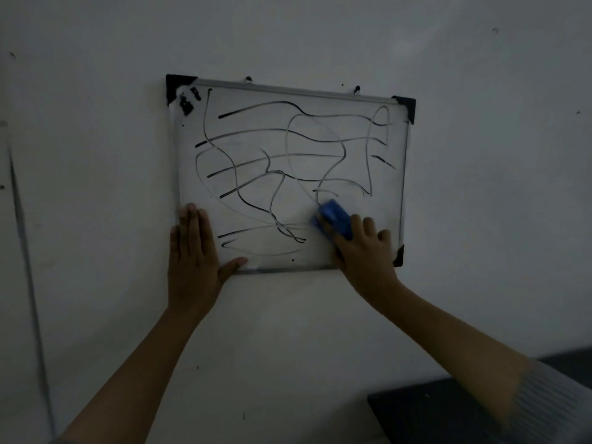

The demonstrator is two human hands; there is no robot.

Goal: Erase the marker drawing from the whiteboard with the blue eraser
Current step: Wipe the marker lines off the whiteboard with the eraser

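Dim shot, left hand [194, 251] laid flat and open on the lower-left corner of the small metal-framed whiteboard [403, 174], right hand [362, 251] closed round the blue block eraser [334, 218], pressed lower right, wavy black marker scribble [275, 168] spread across, pale wall [320, 36] behind

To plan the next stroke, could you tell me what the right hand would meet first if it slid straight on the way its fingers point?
The right hand with the eraser points up-left; it would likely meet the marker lines just above first.
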